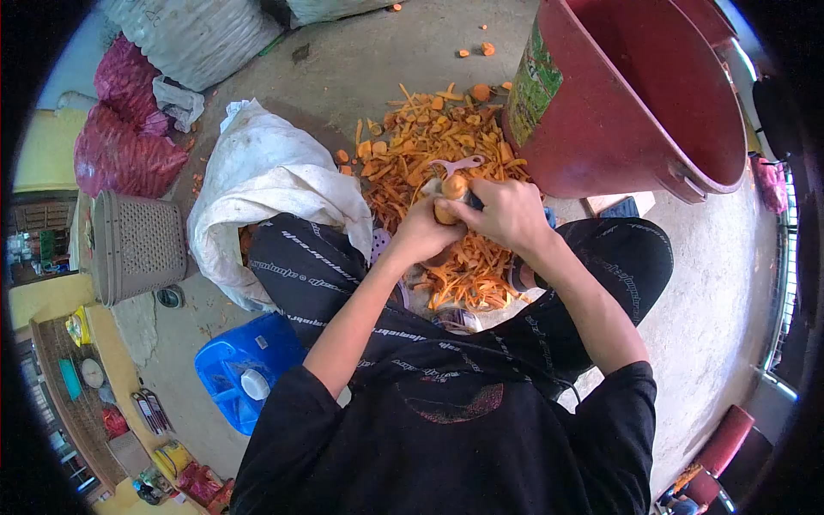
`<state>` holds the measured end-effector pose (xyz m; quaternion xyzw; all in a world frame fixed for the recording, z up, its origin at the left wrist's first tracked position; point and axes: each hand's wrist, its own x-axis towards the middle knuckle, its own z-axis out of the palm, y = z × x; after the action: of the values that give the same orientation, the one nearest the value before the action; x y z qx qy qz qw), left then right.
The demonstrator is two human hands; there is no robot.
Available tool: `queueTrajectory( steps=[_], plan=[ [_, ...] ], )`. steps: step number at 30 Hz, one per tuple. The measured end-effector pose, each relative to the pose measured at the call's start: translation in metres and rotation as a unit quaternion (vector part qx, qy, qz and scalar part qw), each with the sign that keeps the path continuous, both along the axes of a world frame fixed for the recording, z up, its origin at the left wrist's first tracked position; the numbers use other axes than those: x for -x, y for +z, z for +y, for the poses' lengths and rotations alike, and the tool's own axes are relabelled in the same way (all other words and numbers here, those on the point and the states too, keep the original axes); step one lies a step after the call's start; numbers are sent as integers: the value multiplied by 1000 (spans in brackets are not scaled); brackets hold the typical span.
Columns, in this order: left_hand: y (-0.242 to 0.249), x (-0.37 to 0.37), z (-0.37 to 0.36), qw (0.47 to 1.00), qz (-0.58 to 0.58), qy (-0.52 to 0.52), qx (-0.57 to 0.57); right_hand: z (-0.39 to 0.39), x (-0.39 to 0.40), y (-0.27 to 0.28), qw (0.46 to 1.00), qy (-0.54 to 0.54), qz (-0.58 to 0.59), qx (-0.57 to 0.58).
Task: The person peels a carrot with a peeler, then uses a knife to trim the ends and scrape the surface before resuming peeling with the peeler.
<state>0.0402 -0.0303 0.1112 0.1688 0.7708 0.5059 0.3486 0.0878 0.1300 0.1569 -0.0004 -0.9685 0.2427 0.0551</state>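
Observation:
Between my two hands, in front of my lap, is an orange carrot point(447, 211) seen nearly end-on. My left hand point(424, 230) is wrapped round it from the left. A pink peeler point(461, 163) shows just beyond the carrot. My right hand point(508, 212) is closed at the carrot's right side, its thumb toward the carrot; what its fingers grip is partly hidden, perhaps a handle. Beneath and beyond both hands lies a heap of orange peelings and carrot pieces point(438, 133) on the floor.
A large red tub point(601, 112) stands at the upper right. An open white sack point(266, 172) lies left of the peelings. Farther left are a grey basket point(146, 245) and red mesh sacks point(124, 154). A blue jerrycan point(245, 365) is beside my left leg.

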Motion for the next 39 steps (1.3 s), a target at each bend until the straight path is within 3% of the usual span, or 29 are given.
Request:
queueTrajectory(
  steps=[1, 4, 5, 6, 9, 10, 12, 13, 14, 17, 18, 22, 29, 31, 39],
  plan=[
    [-6, -1, -1, 1000, 18, 13, -11, 2, 1, 2, 1000, -3, -11, 10],
    [1, 2, -1, 996, 22, 68, -55, 25, 9, 3, 974, -21, -92, 206],
    [2, 3, 0, 993, 32, 93, -70, 28, 10, 2, 953, -39, -124, 274],
    [5, 4, 1, 991, 14, 111, -73, 25, 10, 41, 875, -110, -297, 365],
    [-9, 12, -2, 934, -214, 169, -231, 26, 6, 43, 756, -111, -422, 488],
    [-13, 15, -2, 906, -285, 186, -251, 24, 4, 44, 749, -95, -435, 491],
    [-6, 18, -1, 831, -403, 225, -311, 17, -3, 16, 927, -67, -221, 295],
    [-4, 20, 0, 786, -457, 242, -339, 16, -5, 3, 977, -50, -102, 182],
    [-10, 23, 1, 760, -462, 275, -365, 17, 3, 7, 958, -102, -163, 214],
    [-19, 31, -1, 714, -476, 326, -396, 14, 7, 27, 939, -98, -145, 296],
    [-15, 30, -1, 711, -465, 337, -406, 12, 6, 21, 950, -87, -100, 283],
    [-22, 37, -5, 606, -548, 392, -423, -3, 2, 19, 994, -36, -28, 95],
    [-22, 25, 0, 681, -488, 334, -431, -18, 6, 2, 998, -7, 52, 29],
    [-16, 22, 2, 696, -483, 328, -418, -19, 6, 3, 1000, -17, 13, 22],
    [-18, 21, 3, 688, -454, 334, -457, -21, 10, -9, 997, -42, 55, 31]
  ],
)
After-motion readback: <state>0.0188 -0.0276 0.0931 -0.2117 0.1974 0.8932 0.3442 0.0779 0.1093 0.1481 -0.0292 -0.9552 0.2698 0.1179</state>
